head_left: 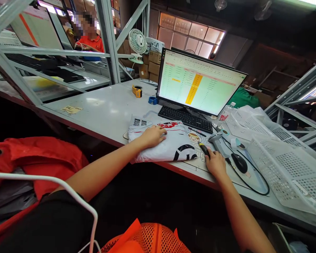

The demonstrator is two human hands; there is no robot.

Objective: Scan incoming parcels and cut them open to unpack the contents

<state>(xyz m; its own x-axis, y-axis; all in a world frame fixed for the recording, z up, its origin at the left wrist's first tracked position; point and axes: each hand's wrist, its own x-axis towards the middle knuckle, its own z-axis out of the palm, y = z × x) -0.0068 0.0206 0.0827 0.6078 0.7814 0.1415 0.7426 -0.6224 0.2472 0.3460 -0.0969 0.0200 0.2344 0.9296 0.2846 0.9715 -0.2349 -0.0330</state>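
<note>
A white plastic mailing bag with red and black print lies near the desk's front edge. My left hand rests flat on top of it, fingers stretched out. To the right of the bag, my right hand has its fingers round a yellow-and-black utility knife, low over the desk mat. Part of its handle is hidden by the fingers. Beside that hand lie a grey barcode scanner and a black mouse.
A monitor and black keyboard stand behind the bag. White perforated baskets crowd the right side. Yellow tape and a blue roll sit farther back. A co-worker is beyond the metal frame.
</note>
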